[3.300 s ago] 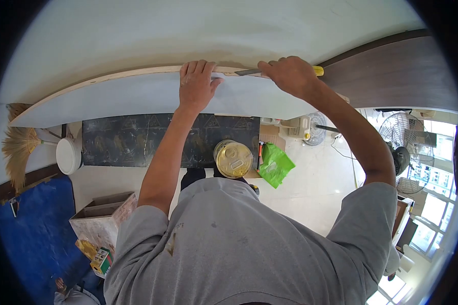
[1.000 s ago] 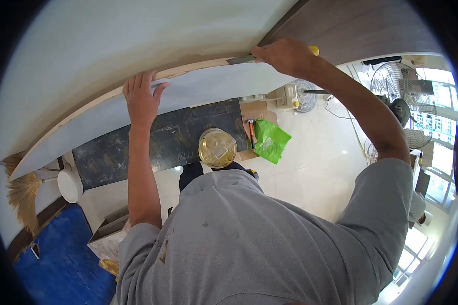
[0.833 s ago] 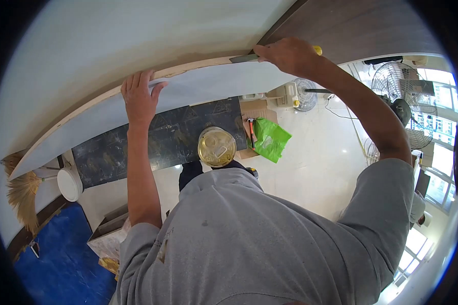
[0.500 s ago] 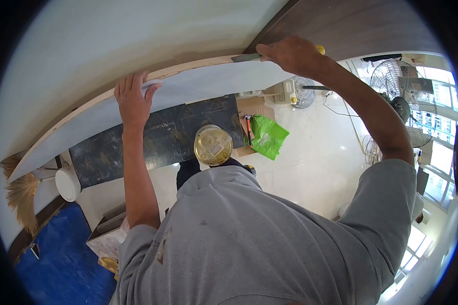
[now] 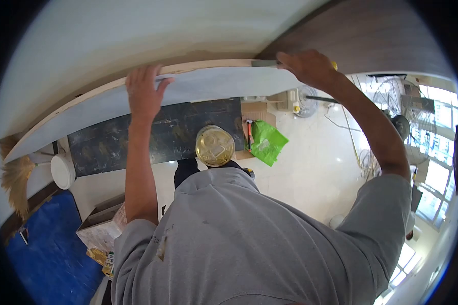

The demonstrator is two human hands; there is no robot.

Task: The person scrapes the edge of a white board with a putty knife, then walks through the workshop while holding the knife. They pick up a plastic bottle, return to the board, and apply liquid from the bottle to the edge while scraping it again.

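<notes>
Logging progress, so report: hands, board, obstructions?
Left hand open on long, pale-edged white board. Right hand gripping grey-bladed, yellow-handled tool, blade at board's edge. Dark brown panel close by, possibly limiting rightward movement.

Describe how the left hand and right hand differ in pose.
The left hand rests with its fingers over the edge of the board, while the right hand grips a yellow-ended tool. The left hand's thumb is spread; the right hand is closed. Both are bare and raised.

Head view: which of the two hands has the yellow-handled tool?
The right hand: it grips the yellow-handled tool, while the left hand rests on the edge of the board, apart from the tool.
</notes>
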